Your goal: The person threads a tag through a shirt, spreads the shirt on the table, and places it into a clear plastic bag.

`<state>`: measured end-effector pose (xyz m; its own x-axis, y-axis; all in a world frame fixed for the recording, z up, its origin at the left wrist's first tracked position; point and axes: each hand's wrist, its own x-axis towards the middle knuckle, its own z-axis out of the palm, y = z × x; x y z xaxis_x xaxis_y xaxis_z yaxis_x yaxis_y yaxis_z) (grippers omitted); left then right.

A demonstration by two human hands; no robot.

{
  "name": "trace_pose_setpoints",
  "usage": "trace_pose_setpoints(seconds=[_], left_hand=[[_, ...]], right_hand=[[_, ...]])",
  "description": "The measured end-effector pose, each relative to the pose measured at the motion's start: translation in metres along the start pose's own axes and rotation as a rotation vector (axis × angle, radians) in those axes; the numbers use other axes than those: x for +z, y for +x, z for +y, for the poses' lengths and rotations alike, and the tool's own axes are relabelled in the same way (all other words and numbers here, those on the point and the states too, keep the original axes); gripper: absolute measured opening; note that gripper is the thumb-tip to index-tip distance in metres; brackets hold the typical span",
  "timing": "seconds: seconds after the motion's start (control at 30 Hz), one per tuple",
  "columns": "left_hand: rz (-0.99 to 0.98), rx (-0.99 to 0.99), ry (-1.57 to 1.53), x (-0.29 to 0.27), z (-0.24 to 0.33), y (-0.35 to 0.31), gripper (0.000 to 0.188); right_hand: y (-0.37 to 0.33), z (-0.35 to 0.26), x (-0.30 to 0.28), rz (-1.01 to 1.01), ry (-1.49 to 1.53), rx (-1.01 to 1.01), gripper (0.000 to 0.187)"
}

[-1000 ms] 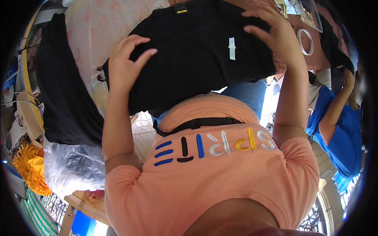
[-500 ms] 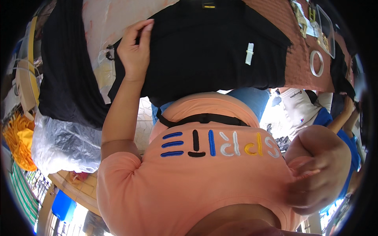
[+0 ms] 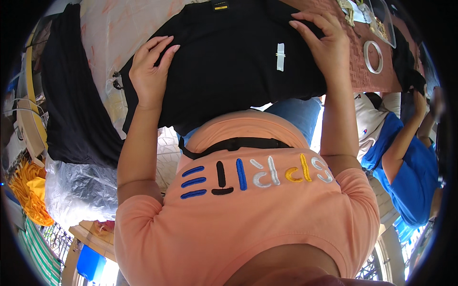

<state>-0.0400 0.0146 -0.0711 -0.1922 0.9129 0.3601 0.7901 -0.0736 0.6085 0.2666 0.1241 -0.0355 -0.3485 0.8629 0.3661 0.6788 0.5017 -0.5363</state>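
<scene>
A black shirt (image 3: 229,62) lies spread in front of me, with a small label (image 3: 220,5) at its far edge. A narrow white strip (image 3: 280,57) with a pale band across its middle rests on its right part. My left hand (image 3: 149,74) is on the shirt's left side, its thumb and fingers bent and slightly apart. Over the right edge of the shirt my right hand (image 3: 329,43) reaches in from the side, thumb and forefinger curved with a small gap between their tips. Neither hand shows fabric gripped between the fingers.
Dark cloth (image 3: 71,95) hangs at the left above clear plastic sheeting (image 3: 81,190) and orange cloth (image 3: 31,190). On the reddish table cover (image 3: 355,71) at right lie a white ring (image 3: 373,57) and a clear plastic container (image 3: 384,24). A person in blue (image 3: 400,171) sits beyond.
My right hand has come from beside my right shoulder out to the shirt's right edge. The left hand's fingertips have parted a little. The shirt has shifted left and slightly nearer.
</scene>
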Motion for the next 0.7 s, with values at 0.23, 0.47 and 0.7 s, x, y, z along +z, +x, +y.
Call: trace_pose_setpoints(seconds=[0.23, 0.47, 0.7], left_hand=[[-0.029, -0.022, 0.038, 0.001, -0.001, 0.0, 0.02], [-0.003, 0.017, 0.023, 0.003, -0.001, -0.002, 0.014], [-0.067, -0.222, -0.393, -0.024, -0.036, 0.021, 0.022]], right_hand=[[-0.006, 0.01, 0.014, -0.002, -0.019, -0.047, 0.021], [-0.007, 0.019, 0.017, 0.007, -0.025, -0.068, 0.017], [0.03, -0.005, -0.045, 0.242, 0.351, 0.067, 0.005]])
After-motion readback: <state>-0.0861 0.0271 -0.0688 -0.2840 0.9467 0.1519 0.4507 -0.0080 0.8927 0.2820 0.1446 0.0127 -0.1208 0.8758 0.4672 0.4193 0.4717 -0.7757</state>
